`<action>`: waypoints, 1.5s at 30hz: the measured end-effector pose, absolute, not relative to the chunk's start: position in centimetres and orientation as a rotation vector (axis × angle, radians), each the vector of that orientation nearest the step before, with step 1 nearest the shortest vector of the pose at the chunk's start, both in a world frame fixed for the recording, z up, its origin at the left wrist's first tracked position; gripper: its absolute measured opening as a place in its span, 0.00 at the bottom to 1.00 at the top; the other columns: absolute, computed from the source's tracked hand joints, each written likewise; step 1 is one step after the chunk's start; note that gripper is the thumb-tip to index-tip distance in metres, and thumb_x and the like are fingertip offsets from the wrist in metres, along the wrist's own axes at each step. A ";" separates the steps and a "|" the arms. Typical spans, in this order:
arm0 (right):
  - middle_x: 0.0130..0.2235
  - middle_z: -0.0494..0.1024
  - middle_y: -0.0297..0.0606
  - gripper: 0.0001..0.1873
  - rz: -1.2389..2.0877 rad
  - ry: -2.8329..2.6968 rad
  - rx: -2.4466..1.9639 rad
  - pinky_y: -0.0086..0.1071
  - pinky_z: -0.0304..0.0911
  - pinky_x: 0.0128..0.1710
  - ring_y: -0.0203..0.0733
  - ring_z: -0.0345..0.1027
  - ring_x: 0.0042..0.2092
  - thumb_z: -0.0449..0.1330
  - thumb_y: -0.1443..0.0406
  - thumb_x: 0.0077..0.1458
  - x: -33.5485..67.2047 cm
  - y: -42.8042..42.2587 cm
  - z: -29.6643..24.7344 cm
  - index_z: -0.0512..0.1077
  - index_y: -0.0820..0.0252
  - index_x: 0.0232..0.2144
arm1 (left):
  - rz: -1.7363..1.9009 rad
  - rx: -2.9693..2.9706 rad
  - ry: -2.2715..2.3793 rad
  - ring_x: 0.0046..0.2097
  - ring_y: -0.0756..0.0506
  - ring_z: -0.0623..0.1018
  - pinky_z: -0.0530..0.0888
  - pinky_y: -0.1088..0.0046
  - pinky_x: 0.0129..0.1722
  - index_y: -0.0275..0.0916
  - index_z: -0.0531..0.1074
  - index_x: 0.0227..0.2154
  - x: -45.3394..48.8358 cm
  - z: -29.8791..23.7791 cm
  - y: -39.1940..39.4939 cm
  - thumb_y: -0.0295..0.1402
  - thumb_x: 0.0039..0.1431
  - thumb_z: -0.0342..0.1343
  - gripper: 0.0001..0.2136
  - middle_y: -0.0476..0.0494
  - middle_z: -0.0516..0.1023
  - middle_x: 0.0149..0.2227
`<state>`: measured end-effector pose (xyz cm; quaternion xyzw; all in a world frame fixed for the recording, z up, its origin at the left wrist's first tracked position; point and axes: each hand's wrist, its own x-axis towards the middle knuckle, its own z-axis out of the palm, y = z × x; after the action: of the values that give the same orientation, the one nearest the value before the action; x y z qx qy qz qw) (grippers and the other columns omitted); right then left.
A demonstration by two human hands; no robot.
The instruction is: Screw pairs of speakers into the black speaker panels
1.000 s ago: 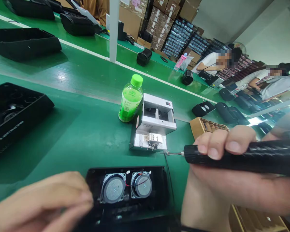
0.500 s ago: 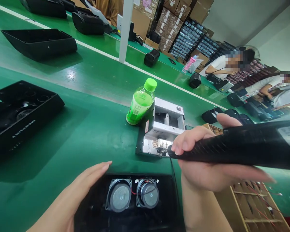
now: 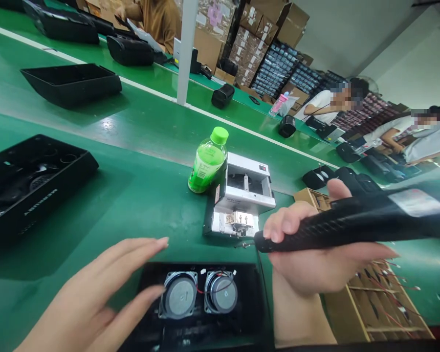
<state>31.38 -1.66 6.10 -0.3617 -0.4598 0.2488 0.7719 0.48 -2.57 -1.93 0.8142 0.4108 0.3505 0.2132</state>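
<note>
Fingers of my right hand (image 3: 308,269) are curled tightly around a black screwdriver (image 3: 352,215) at the right of the frame; one digit stands up above its body, another stretches beneath it toward the right. The bit (image 3: 245,245) points left, near the center, just below the front edge of a white machine (image 3: 249,201); I cannot tell whether the two touch. My left hand (image 3: 95,293) is at lower left, holding nothing that I can see, its fingers close together and the thumb parted wide from them.

Under that thumb's tip, at bottom center, lies a black panel (image 3: 251,296) carrying two round speakers (image 3: 180,296) side by side. The thumb overlaps the rim of the left one in view, but contact I cannot judge. A red wire (image 3: 201,292) runs between the speakers, and small white plugs (image 3: 203,271) show at their upper edges.

Touching or just beside the machine, on its left, a bottle (image 3: 207,168) with a green cap stands upright. At lower right, beyond my wrist, a partitioned box (image 3: 388,308) holds wires. A black case (image 3: 64,183) with white lettering lies at the left edge, and an open black shell (image 3: 77,90) at upper left. Two people (image 3: 324,105) in pale clothes sit at upper right.
</note>
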 end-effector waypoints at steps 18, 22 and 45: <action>0.22 0.75 0.25 0.34 0.410 -0.824 -0.707 0.31 0.63 0.16 0.38 0.61 0.16 0.58 0.33 0.63 34.4 -6.0 9.2 0.77 0.50 0.52 | 0.405 2.956 0.531 0.37 0.40 0.76 0.74 0.66 0.33 0.34 0.79 0.33 17.6 3.6 4.3 0.15 0.63 0.51 0.13 0.37 0.77 0.36; 0.23 0.75 0.25 0.33 0.393 -0.782 -0.706 0.32 0.63 0.17 0.38 0.63 0.17 0.59 0.34 0.63 34.7 -6.3 9.1 0.75 0.51 0.52 | 0.509 2.811 0.574 0.37 0.40 0.78 0.74 0.66 0.33 0.33 0.80 0.34 17.3 3.6 4.2 0.17 0.66 0.51 0.13 0.36 0.79 0.36; 0.22 0.72 0.22 0.30 0.465 -0.737 -0.705 0.31 0.62 0.16 0.37 0.59 0.17 0.64 0.37 0.62 32.6 -8.0 9.6 0.73 0.50 0.52 | 0.619 1.837 0.639 0.36 0.48 0.81 0.74 0.72 0.38 0.45 0.87 0.42 13.6 4.5 -2.1 0.31 0.67 0.66 0.05 0.50 0.85 0.36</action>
<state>32.58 -8.00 9.59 -0.3343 -0.3497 0.2207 0.8469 13.56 -2.06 4.50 0.7673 0.2668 0.2584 0.5229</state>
